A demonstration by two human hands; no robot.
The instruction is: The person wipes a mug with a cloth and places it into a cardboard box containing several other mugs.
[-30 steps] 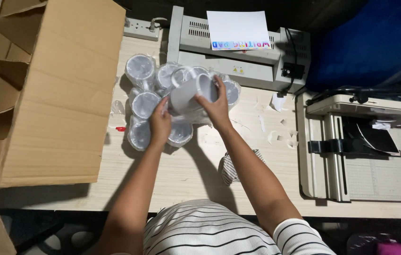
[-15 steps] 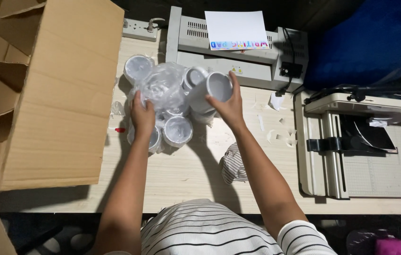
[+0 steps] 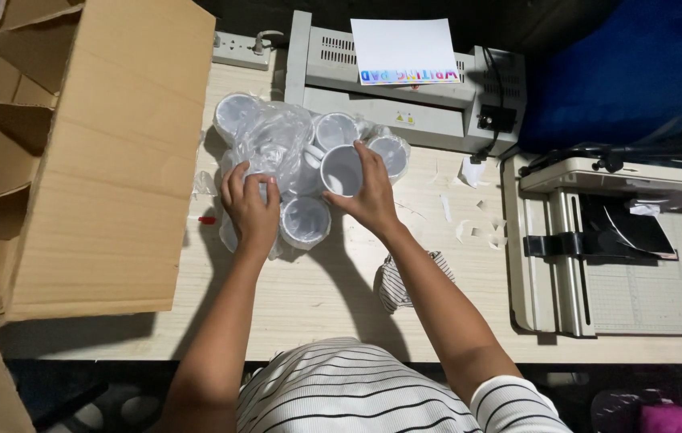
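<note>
Several white mugs stand close together on the pale wooden table, some still in clear plastic bags. My left hand pinches a crumpled clear plastic bag that rises above the left side of the group. My right hand is closed around the rim and side of one white mug, set down among the others. Both forearms reach in from the bottom of the head view.
A large open cardboard box fills the left side. A grey laminator with a white pad on it sits behind the mugs, beside a power strip. A paper trimmer lies right. Paper scraps litter the table.
My right hand has lowered its mug into the group. My left hand has pulled the plastic bag up and to the left, off the mug.
</note>
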